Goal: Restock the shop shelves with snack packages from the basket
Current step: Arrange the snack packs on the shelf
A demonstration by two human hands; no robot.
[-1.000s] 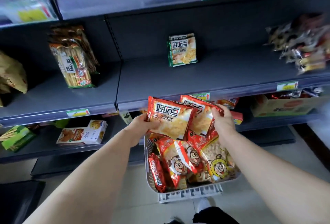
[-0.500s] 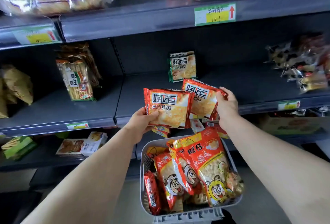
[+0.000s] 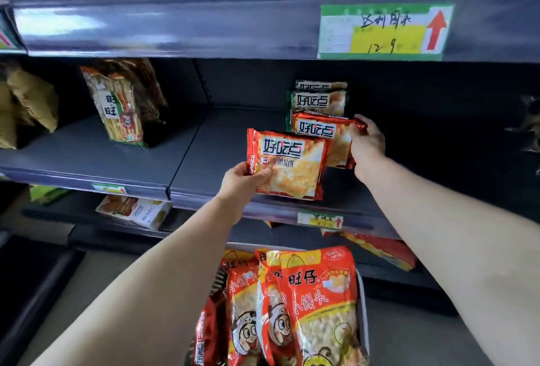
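Head view: left hand (image 3: pixel 242 181) pinches one red foil biscuit packet (image 3: pixel 289 164) above the dark grey metal shelf (image 3: pixel 222 143); right hand (image 3: pixel 366 143) grips a second red packet (image 3: pixel 321 132) just in front of two green-edged packets (image 3: pixel 320 101) standing behind; below, four red snack bags (image 3: pixel 321 307) fill the pale plastic basket (image 3: pixel 362 307).

**Middle shelf and its stock**

I see the dark grey middle shelf (image 3: pixel 222 143) carrying green-edged biscuit packs (image 3: pixel 320 101) upright at its back, around 2 o'clock. A striped stick-biscuit bag (image 3: pixel 119 108) stands at 10 o'clock, with tan bags (image 3: pixel 32 100) beyond it at 9.
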